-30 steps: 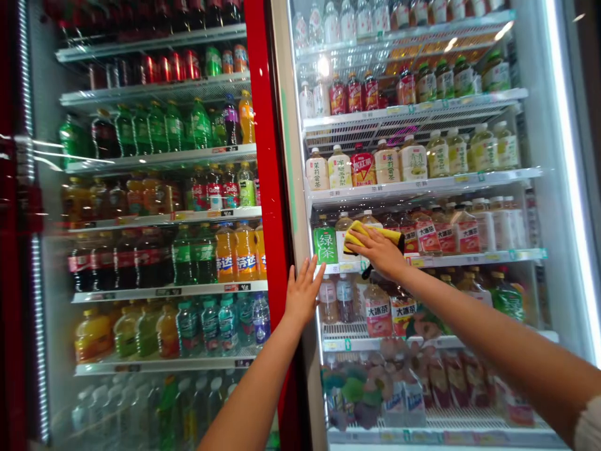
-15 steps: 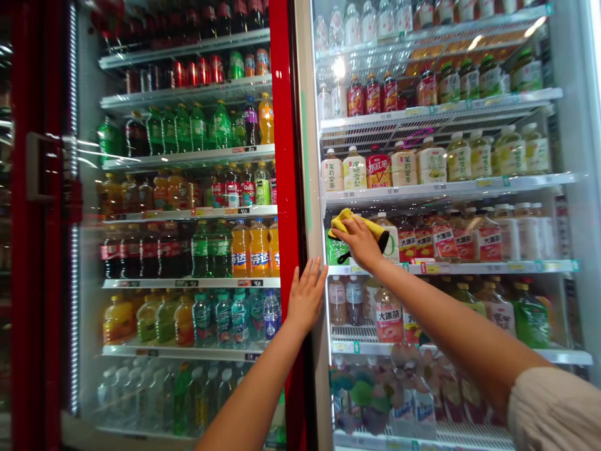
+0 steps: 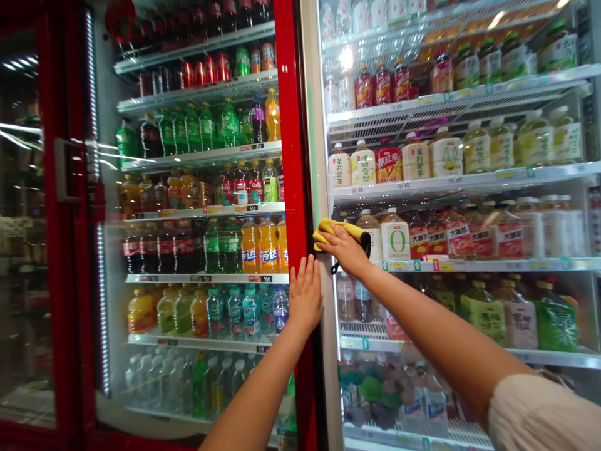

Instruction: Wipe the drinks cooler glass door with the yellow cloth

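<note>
I have the right hand (image 3: 346, 249) bent over the yellow cloth (image 3: 353, 231), holding it across the pale door frame (image 3: 330, 351), its long axis running roughly sideways. The cloth lies directly under that hand, the nearer one; my left hand (image 3: 306, 295) rests flat, fingers extended, against the red frame (image 3: 288, 125), just below and left.

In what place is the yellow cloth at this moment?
In the head view, the yellow cloth is near the centre, under the right hand, at the right-hand cooler's pale frame, just above the left hand.
</note>
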`<state>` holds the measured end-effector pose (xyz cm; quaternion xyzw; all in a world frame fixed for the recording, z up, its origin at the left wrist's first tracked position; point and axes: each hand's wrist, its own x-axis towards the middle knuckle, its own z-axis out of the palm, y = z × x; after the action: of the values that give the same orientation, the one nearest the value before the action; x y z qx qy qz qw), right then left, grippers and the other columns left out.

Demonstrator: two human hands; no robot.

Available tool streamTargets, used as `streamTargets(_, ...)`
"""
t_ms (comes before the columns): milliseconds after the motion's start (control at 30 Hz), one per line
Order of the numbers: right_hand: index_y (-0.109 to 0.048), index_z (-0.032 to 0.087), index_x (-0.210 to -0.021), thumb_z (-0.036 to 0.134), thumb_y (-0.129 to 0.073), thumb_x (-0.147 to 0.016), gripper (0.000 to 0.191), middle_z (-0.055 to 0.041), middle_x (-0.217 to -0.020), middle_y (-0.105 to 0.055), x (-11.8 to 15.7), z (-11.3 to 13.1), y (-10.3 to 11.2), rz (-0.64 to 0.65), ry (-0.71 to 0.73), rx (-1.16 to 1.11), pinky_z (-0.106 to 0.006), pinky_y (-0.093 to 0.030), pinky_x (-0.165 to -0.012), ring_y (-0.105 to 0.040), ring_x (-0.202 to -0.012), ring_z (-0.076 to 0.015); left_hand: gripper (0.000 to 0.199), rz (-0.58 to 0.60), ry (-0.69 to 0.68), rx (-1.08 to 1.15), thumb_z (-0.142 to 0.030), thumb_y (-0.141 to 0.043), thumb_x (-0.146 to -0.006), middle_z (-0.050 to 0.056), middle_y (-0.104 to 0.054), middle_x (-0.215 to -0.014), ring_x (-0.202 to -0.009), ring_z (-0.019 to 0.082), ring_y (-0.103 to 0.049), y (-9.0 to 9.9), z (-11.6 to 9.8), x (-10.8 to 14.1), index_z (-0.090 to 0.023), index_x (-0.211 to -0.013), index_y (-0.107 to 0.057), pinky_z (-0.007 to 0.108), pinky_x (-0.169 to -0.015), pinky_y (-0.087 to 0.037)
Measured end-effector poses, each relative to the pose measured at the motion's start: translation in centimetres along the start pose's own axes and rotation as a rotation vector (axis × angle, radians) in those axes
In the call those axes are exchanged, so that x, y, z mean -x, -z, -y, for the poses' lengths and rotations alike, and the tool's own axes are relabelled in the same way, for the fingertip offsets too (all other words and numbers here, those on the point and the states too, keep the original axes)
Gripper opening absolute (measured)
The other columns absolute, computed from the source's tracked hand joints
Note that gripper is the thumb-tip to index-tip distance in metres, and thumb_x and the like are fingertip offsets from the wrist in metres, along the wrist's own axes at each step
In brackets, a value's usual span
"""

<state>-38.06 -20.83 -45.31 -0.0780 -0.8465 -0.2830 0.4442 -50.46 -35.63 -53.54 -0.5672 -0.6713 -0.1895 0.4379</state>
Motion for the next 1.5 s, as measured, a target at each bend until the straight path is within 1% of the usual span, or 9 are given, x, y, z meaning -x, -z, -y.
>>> streamTargets(200,-0.066,0.03,-0.132,0.022,-0.058,-0.099,0.035,-0.002,-0.15,-0.057,3.8,0.7,-0.6,0.113,0.311,0.045,-0.05,-0.035,-0.121,-0.036,-0.15,-0.0257,0.084,-0.056,0.008,0.017,-0.02,-0.057,-0.085,0.016,-0.021,-0.168,-0.158,0.03,-0.01,0.1,0.4,1.0,-0.01,-0.16,-0.019,0.053,-0.127,-0.018)
streamTargets(367,-0.064,0.03,-0.135,0.017,-0.054,-0.099,0.04,-0.0042,-0.152,-0.054,1.2,0.3,-0.2,0.04,0.129,0.116,-0.052,-0.033,-0.121,-0.035,-0.151,-0.0273,0.086,-0.069,0.028,0.029,-0.02,-0.059,-0.084,0.017,-0.021,-0.168,-0.157,0.032,-0.011,0.7,0.7,1.0,-0.011,-0.16,-0.018,0.054,-0.127,-0.019)
streamTargets(467,-0.06,0.027,-0.14,0.017,-0.051,-0.1,0.042,-0.0059,-0.154,-0.053,3.8,2.6,-2.0,-0.012,0.071,0.112,-0.051,-0.033,-0.121,-0.033,-0.151,-0.0277,0.088,-0.06,0.037,0.043,-0.018,-0.059,-0.083,0.017,-0.021,-0.168,-0.157,0.032,-0.012,0.5,0.7,2.0,-0.011,-0.16,-0.017,0.055,-0.126,-0.02)
streamTargets(700,-0.061,0.026,-0.139,0.017,-0.058,-0.094,0.046,-0.0065,-0.151,-0.055,7.6,3.8,-2.8,0.147,0.322,0.096,-0.054,-0.034,-0.119,-0.039,-0.148,-0.032,0.088,-0.071,0.022,0.072,-0.013,-0.058,-0.082,0.018,-0.022,-0.168,-0.157,0.032,-0.01,-0.2,1.0,3.3,-0.013,-0.161,-0.016,0.056,-0.126,-0.02)
streamTargets(933,-0.053,0.027,-0.147,0.015,-0.052,-0.096,0.052,-0.0093,-0.162,-0.04,7.9,1.5,-0.5,0.011,-0.101,0.211,-0.061,-0.027,-0.12,-0.025,-0.153,-0.0353,0.09,-0.092,0.004,0.133,-0.013,-0.058,-0.082,0.017,-0.021,-0.169,-0.157,0.03,-0.01,-1.2,-0.4,1.9,-0.014,-0.161,-0.016,0.053,-0.126,-0.022)
streamTargets(1167,-0.056,0.028,-0.143,0.02,-0.055,-0.096,0.047,-0.0043,-0.16,-0.045,8.0,3.1,-1.8,0.098,0.093,0.148,-0.057,-0.028,-0.121,-0.028,-0.153,-0.0332,0.092,-0.181,0.043,0.154,0.0,-0.046,-0.081,0.016,-0.017,-0.169,-0.157,0.029,-0.008,-2.8,-0.9,-0.8,-0.016,-0.162,-0.007,0.056,-0.125,-0.023)
streamTargets(1267,-0.05,0.031,-0.148,0.019,-0.052,-0.097,0.052,-0.0039,-0.164,-0.037,7.2,0.8,-0.1,0.062,-0.063,0.195,-0.059,-0.025,-0.122,-0.025,-0.154,-0.0339,0.092,-0.224,0.045,0.155,-0.002,-0.046,-0.082,0.017,-0.017,-0.169,-0.157,0.029,-0.009,-3.3,-1.5,-1.9,-0.016,-0.162,-0.004,0.055,-0.125,-0.024)
streamTargets(1367,-0.046,0.031,-0.152,0.015,-0.051,-0.097,0.058,-0.0061,-0.166,-0.033,10.5,-0.2,0.8,-0.005,-0.278,0.246,-0.061,-0.024,-0.121,-0.02,-0.155,-0.0363,0.089,-0.217,0.011,0.16,-0.009,-0.048,-0.088,0.017,-0.018,-0.169,-0.157,0.029,-0.01,-3.6,-3.0,-2.3,-0.016,-0.162,0.0,0.054,-0.126,-0.024)
streamTargets(1500,-0.049,0.031,-0.15,0.015,-0.053,-0.095,0.057,-0.0041,-0.165,-0.035,15.1,0.0,1.1,0.071,-0.156,0.214,-0.06,-0.024,-0.123,-0.02,-0.155,-0.0344,0.092,-0.179,-0.042,0.188,-0.016,-0.052,-0.091,0.018,-0.012,-0.17,-0.157,0.03,-0.005,-3.6,-5.7,-2.5,-0.016,-0.162,0.006,0.055,-0.126,-0.021)
